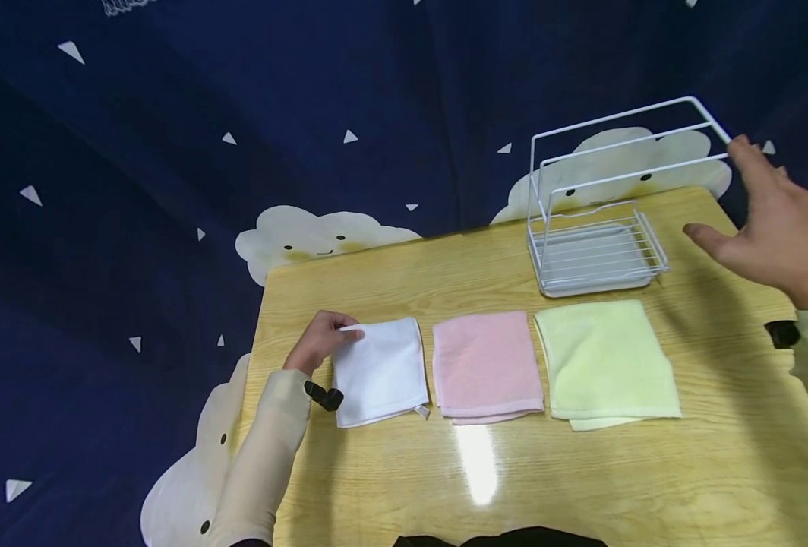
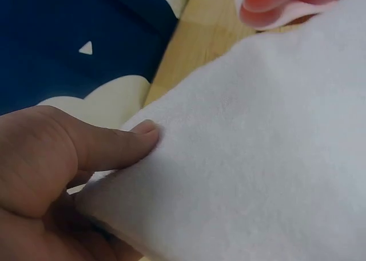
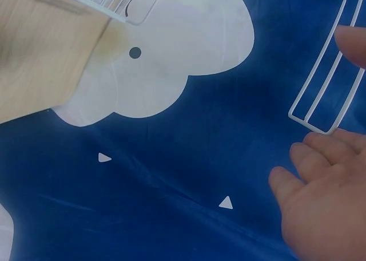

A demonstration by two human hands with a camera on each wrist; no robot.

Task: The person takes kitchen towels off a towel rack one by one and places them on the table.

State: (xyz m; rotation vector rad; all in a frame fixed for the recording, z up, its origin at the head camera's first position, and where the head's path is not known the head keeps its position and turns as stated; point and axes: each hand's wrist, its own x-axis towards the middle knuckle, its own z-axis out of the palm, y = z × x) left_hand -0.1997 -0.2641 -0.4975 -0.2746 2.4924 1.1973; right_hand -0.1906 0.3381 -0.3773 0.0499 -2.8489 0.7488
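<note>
My left hand (image 1: 322, 338) pinches the upper left corner of a folded white towel (image 1: 383, 372) on the table. Up close in the left wrist view, the thumb (image 2: 128, 146) lies on top of the cloth and the other fingers are partly hidden under it. At the far right, my right hand (image 1: 783, 220) is raised with its fingers spread beside a white wire rack (image 1: 537, 190). Its fingertips overlap the end of the rack's upper bars, while the thumb stands apart. The right wrist view has the fingers right at the end of those bars (image 3: 317, 55).
A folded pink towel (image 1: 487, 365) and a folded yellow-green towel (image 1: 605, 365) lie in a row to the right of the white one. The rack's base holds a pale tray (image 1: 588, 258). Behind the wooden table (image 1: 404, 273) hangs a dark blue cloud-printed cloth (image 1: 377, 91).
</note>
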